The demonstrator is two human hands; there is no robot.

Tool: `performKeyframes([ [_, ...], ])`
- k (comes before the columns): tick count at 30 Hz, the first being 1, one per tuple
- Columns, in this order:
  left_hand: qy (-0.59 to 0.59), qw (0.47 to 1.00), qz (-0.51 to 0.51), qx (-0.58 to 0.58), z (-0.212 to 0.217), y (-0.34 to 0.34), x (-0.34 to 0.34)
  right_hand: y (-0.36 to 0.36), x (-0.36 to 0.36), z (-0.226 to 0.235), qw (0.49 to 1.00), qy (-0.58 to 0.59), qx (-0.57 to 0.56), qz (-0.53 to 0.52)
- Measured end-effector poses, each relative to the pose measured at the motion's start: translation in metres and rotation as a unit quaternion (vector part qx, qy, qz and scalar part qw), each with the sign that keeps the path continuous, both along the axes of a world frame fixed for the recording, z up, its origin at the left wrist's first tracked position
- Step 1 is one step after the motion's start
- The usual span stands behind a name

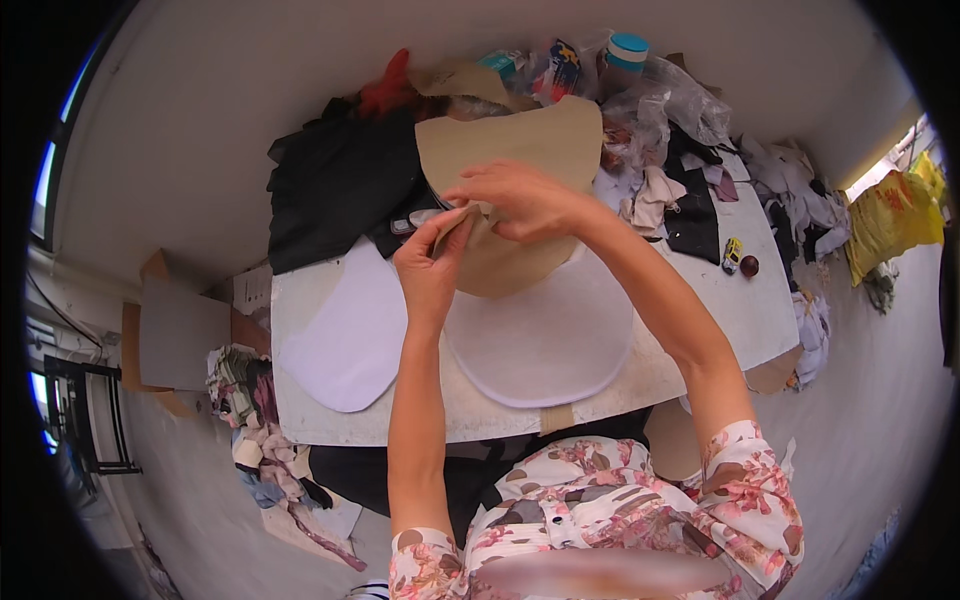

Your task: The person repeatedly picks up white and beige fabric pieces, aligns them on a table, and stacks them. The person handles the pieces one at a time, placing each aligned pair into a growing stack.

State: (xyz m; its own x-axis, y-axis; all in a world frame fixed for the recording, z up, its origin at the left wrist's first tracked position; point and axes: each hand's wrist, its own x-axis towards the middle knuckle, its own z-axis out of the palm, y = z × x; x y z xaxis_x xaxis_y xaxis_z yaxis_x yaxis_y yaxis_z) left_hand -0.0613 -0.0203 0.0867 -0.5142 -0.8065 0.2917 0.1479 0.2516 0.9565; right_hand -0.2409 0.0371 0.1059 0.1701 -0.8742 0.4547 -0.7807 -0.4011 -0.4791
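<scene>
My left hand [432,258] is closed in a pinch on the edge of a beige fabric piece [515,268], thumb and fingertips together. Close beside it, my right hand [525,203] reaches over the same beige piece with its fingers stretched out to the left and apart. A white rounded pad or sheet [540,345] lies partly beneath the beige piece, nearer to me. Another beige piece with a curved edge [510,135] spreads out behind my hands. To the left rests a white curved sheet [345,330]. What lies directly under my fingertips is partly hidden.
Black fabric [340,190] covers the table's back left. Plastic bags [685,100] and a blue-lidded jar [627,52] crowd the back. A small toy car [733,252] and a dark round object [749,266] sit at right. Cloth scraps [265,430] pile beside the white table [690,325].
</scene>
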Motion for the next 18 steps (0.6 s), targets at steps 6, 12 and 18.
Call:
performKeyframes([
  [6,0.023,0.988,0.114,-0.107,0.018,0.003,0.025,0.045,-0.07,0.014,0.972,0.161,0.052,-0.163],
  [12,0.094,0.987,0.125,-0.027,0.01,-0.012,0.045,0.106,-0.067,0.023,0.919,-0.348,0.082,-0.168],
  [18,0.084,0.994,0.054,0.05,0.013,-0.009,0.057,0.133,-0.039,0.004,0.861,-0.467,-0.027,-0.2],
])
